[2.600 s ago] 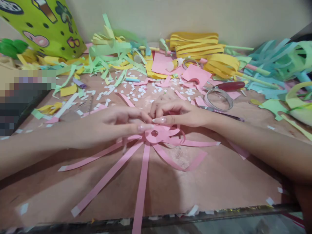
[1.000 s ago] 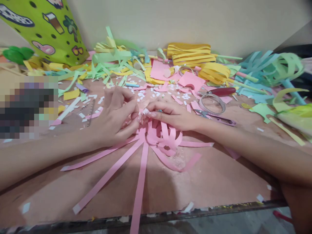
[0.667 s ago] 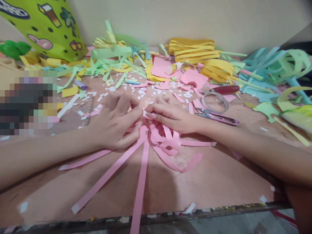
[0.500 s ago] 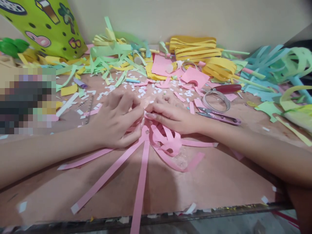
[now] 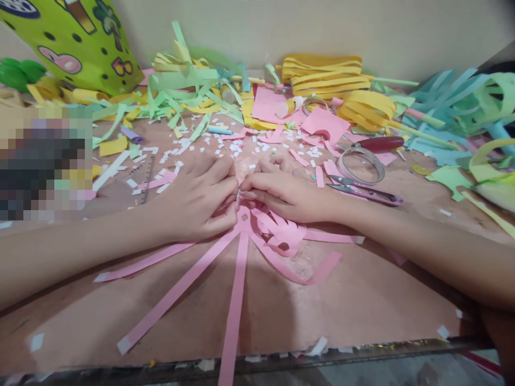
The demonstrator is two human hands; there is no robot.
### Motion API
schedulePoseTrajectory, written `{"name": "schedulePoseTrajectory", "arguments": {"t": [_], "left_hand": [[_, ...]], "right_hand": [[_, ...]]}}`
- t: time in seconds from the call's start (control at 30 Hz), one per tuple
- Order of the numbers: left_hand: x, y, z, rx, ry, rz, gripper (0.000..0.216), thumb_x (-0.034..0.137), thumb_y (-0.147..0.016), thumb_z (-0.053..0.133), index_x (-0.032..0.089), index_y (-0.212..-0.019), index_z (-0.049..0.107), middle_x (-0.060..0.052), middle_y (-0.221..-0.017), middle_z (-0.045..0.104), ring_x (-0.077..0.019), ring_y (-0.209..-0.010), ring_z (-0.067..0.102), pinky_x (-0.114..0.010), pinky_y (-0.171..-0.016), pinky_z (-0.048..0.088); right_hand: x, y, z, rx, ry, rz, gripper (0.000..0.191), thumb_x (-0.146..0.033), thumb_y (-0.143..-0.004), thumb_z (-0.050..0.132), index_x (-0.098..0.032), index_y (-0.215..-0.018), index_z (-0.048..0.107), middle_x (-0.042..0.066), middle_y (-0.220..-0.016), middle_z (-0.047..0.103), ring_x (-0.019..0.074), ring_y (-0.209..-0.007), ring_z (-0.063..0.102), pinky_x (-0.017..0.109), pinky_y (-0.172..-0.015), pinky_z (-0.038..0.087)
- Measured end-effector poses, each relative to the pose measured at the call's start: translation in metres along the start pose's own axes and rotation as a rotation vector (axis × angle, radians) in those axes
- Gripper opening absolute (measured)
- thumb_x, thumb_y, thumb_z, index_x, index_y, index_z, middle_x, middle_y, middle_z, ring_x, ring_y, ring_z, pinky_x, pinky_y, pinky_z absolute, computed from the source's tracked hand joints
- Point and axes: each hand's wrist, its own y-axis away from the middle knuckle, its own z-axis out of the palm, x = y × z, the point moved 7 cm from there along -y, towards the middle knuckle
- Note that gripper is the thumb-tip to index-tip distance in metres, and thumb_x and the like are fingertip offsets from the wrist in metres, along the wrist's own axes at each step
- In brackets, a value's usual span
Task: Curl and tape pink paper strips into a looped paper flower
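A pink paper cutout (image 5: 244, 225) lies on the table, its long strips fanning out from a centre with a small square hole. Some strips carry whitish ends, and a few on the right curl into loops. My left hand (image 5: 205, 201) is closed at the cutout's upper edge, thumb and fingers pinched together. Opposite it, my right hand (image 5: 277, 187) is closed too, its fingertips meeting those of the left. Between them they pinch the end of a pink strip, mostly hidden by the fingers.
Thread snips (image 5: 366, 192), a tape roll (image 5: 362, 165) and a red-handled tool (image 5: 380, 143) lie to the right. White paper bits (image 5: 181, 146) litter the middle. Fringed yellow paper (image 5: 322, 75), green strips (image 5: 181, 88) and a green patterned bag (image 5: 86, 53) stand behind. A ruler (image 5: 148, 179) lies left.
My left fingers have curled in closer, and both hands' fingertips are now tighter together. The view has shifted slightly; the pink cutout stays in place.
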Motion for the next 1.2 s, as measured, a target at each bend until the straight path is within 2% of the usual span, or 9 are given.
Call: {"name": "schedulePoseTrajectory", "arguments": {"t": [0.3, 0.53, 0.67, 0.87, 1.2], "left_hand": [[-0.0007, 0.0, 0.002, 0.002, 0.105, 0.012, 0.02, 0.026, -0.097, 0.039, 0.019, -0.085, 0.053, -0.012, -0.092, 0.053, -0.0292, -0.086, 0.048, -0.048, -0.078, 0.046], [-0.0031, 0.001, 0.0051, -0.01, 0.204, 0.022, 0.016, 0.023, -0.097, 0.038, 0.02, -0.086, 0.049, -0.01, -0.09, 0.05, -0.0273, -0.085, 0.047, -0.046, -0.079, 0.044], [-0.0038, 0.0006, 0.0061, -0.022, 0.26, 0.017, 0.016, 0.021, -0.097, 0.037, 0.022, -0.085, 0.047, -0.009, -0.09, 0.05, -0.0282, -0.085, 0.048, -0.047, -0.079, 0.043], [-0.0017, -0.0001, 0.0021, 0.018, 0.271, 0.044, 0.018, 0.021, -0.098, 0.037, 0.021, -0.083, 0.047, -0.009, -0.089, 0.049, -0.0272, -0.084, 0.047, -0.048, -0.08, 0.043], [-0.0012, -0.0015, 0.0016, 0.013, 0.271, 0.027, 0.016, 0.021, -0.096, 0.04, 0.023, -0.081, 0.042, -0.008, -0.086, 0.048, -0.0273, -0.084, 0.047, -0.048, -0.08, 0.043]], "right_hand": [[-0.0015, 0.0003, -0.0013, 0.0, 0.007, -0.015, 0.03, -0.028, -0.107, 0.034, -0.017, -0.103, 0.061, 0.006, -0.088, 0.064, 0.0203, -0.09, 0.048, 0.039, -0.093, 0.03], [-0.0015, 0.0011, -0.0022, 0.017, 0.003, -0.02, 0.031, -0.03, -0.107, 0.035, -0.015, -0.101, 0.061, 0.006, -0.089, 0.066, 0.0186, -0.086, 0.049, 0.035, -0.087, 0.032], [-0.0016, 0.0002, -0.0018, 0.017, 0.001, -0.021, 0.032, -0.03, -0.108, 0.035, -0.015, -0.102, 0.062, 0.005, -0.086, 0.065, 0.0189, -0.087, 0.048, 0.037, -0.091, 0.031], [-0.0032, -0.0006, -0.0016, -0.001, -0.041, -0.038, 0.037, -0.038, -0.109, 0.033, -0.015, -0.102, 0.062, 0.005, -0.089, 0.065, 0.0188, -0.088, 0.046, 0.036, -0.09, 0.032], [-0.0015, -0.0003, -0.0017, -0.033, -0.034, -0.008, 0.041, -0.038, -0.109, 0.028, -0.015, -0.097, 0.06, 0.003, -0.079, 0.055, 0.0184, -0.085, 0.044, 0.036, -0.089, 0.034]]}}
